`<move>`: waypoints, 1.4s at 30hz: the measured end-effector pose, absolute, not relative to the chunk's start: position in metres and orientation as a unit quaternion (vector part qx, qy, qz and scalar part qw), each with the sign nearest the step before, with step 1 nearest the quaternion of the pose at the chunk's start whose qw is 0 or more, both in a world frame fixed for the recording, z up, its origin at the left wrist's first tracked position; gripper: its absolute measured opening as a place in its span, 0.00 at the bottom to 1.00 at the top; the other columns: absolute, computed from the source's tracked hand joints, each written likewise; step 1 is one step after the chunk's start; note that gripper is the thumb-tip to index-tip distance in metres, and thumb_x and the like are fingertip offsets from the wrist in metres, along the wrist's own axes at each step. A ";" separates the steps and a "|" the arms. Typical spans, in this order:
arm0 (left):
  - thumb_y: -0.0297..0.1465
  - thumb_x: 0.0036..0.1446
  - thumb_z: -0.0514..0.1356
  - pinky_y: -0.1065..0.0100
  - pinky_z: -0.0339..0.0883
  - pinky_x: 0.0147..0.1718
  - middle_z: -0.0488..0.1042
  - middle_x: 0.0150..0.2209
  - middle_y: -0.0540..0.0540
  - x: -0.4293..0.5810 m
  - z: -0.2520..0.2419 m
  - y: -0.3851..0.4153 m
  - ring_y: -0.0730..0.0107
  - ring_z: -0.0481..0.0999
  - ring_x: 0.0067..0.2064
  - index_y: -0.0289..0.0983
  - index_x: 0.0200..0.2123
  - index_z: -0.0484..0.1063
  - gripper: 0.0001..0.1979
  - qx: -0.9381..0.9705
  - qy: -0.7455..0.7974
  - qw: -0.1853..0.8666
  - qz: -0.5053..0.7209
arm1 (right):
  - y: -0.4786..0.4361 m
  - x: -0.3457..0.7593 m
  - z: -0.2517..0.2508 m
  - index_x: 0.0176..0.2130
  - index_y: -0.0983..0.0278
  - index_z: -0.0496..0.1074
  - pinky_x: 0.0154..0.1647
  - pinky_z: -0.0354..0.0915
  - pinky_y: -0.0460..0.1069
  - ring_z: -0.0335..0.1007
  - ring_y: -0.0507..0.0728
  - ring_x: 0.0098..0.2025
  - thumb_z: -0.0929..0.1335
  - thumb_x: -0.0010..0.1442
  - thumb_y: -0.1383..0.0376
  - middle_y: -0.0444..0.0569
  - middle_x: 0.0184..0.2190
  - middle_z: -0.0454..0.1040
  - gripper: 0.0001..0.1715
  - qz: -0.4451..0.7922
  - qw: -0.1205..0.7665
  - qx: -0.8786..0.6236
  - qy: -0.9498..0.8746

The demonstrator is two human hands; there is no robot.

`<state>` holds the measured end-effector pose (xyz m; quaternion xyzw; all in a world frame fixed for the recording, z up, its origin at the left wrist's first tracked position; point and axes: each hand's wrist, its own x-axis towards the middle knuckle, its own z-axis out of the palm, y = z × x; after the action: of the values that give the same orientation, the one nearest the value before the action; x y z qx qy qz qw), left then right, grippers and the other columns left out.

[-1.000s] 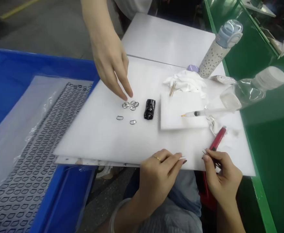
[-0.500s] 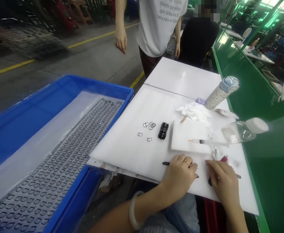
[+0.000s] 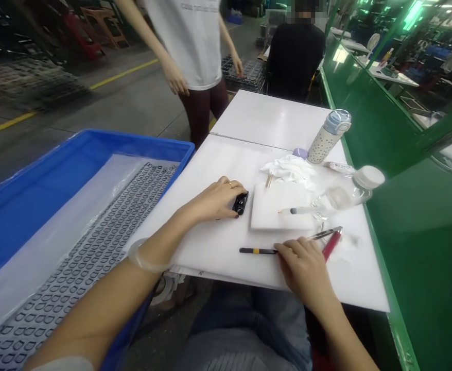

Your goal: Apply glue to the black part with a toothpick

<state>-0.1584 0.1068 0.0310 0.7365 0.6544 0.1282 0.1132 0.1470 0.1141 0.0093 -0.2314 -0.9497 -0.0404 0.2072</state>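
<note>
Head view: left hand (image 3: 216, 201) grip closes on a glossy black lump (image 3: 240, 203), right hand (image 3: 305, 270) lies half-closed over a black tool (image 3: 257, 251).

A hand tool (image 3: 257, 251) lies on the board (image 3: 218, 260) before a foam pad (image 3: 276, 214), right of a plastic tray (image 3: 94, 136).

To our left sits a blue plastic tray (image 3: 94, 147) lined with rows of small D-shaped metal rings (image 3: 94, 242). Up the worktop (image 3: 272, 118) we have a dotted water bottle (image 3: 326, 139), a clear plastic bottle (image 3: 345, 193) and crumpled white tissue (image 3: 288, 170). Beyond stands a person in a white T-shirt (image 3: 183, 46)
</note>
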 end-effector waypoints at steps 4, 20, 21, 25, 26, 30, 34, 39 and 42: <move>0.34 0.51 0.64 0.55 0.72 0.48 0.79 0.56 0.42 -0.159 0.025 0.109 0.47 0.74 0.54 0.41 0.54 0.75 0.25 0.738 0.647 0.134 0.136 | 0.110 0.124 0.001 0.41 0.65 0.79 0.34 0.57 0.53 0.64 0.58 0.33 0.67 0.63 0.78 0.50 0.30 0.76 0.13 -0.059 0.187 -0.202 -0.959; 0.29 0.49 0.65 0.51 0.74 0.44 0.78 0.51 0.35 -0.052 0.022 0.003 0.48 0.75 0.47 0.34 0.49 0.74 0.21 0.704 0.646 0.037 0.293 | 0.144 0.187 0.005 0.43 0.63 0.79 0.37 0.53 0.55 0.67 0.62 0.39 0.65 0.63 0.78 0.54 0.40 0.80 0.17 -0.155 0.171 -0.337 -0.913; 0.29 0.49 0.65 0.50 0.74 0.44 0.78 0.51 0.34 -0.046 0.018 0.000 0.48 0.75 0.48 0.33 0.49 0.74 0.21 0.697 0.649 0.031 0.304 | 0.145 0.190 0.006 0.42 0.63 0.79 0.37 0.54 0.55 0.68 0.63 0.40 0.65 0.63 0.77 0.54 0.40 0.80 0.16 -0.150 0.165 -0.352 -0.909; 0.30 0.47 0.66 0.49 0.74 0.44 0.79 0.50 0.36 -0.031 0.004 -0.002 0.48 0.75 0.47 0.33 0.49 0.75 0.23 0.693 0.639 0.063 0.326 | 0.143 0.187 0.021 0.46 0.63 0.77 0.38 0.65 0.57 0.74 0.64 0.41 0.69 0.65 0.67 0.54 0.41 0.80 0.10 -0.015 0.204 -0.393 -0.896; 0.30 0.46 0.66 0.48 0.74 0.43 0.80 0.50 0.37 -0.028 0.001 -0.001 0.49 0.75 0.46 0.34 0.49 0.76 0.23 0.695 0.635 0.071 0.330 | 0.142 0.181 0.026 0.50 0.62 0.76 0.40 0.69 0.57 0.76 0.62 0.42 0.70 0.65 0.64 0.53 0.42 0.80 0.13 0.043 0.242 -0.403 -0.882; 0.31 0.45 0.66 0.47 0.74 0.45 0.80 0.50 0.36 -0.020 -0.007 0.004 0.49 0.75 0.46 0.32 0.49 0.78 0.25 0.676 0.630 0.111 0.366 | 0.142 0.141 0.039 0.57 0.61 0.69 0.48 0.76 0.55 0.79 0.60 0.50 0.74 0.61 0.59 0.51 0.50 0.79 0.26 0.252 0.351 -0.361 -0.826; 0.31 0.44 0.66 0.47 0.74 0.44 0.81 0.49 0.37 -0.018 -0.009 0.007 0.50 0.76 0.44 0.33 0.48 0.80 0.25 0.648 0.638 0.134 0.395 | 0.153 0.109 0.039 0.44 0.62 0.75 0.47 0.74 0.51 0.79 0.55 0.44 0.69 0.68 0.56 0.45 0.40 0.79 0.12 0.342 0.306 -0.332 -0.824; 0.32 0.43 0.66 0.49 0.75 0.43 0.82 0.48 0.39 -0.018 -0.008 0.007 0.52 0.77 0.43 0.36 0.47 0.80 0.24 0.628 0.639 0.142 0.421 | 0.163 0.105 0.040 0.38 0.62 0.74 0.45 0.73 0.52 0.78 0.56 0.47 0.64 0.71 0.50 0.44 0.35 0.75 0.20 0.366 0.294 -0.351 -0.810; 0.32 0.42 0.66 0.49 0.75 0.42 0.82 0.47 0.38 -0.017 -0.008 0.008 0.53 0.77 0.42 0.35 0.47 0.80 0.24 0.621 0.640 0.146 0.428 | 0.156 0.113 0.047 0.37 0.60 0.72 0.51 0.74 0.57 0.77 0.60 0.54 0.62 0.72 0.48 0.45 0.38 0.74 0.22 0.426 0.306 -0.328 -0.785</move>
<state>-0.0174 0.0077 -0.0078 0.6208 0.6403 0.4281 0.1462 0.1128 0.1563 0.0473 -0.3282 -0.7854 0.4263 0.3061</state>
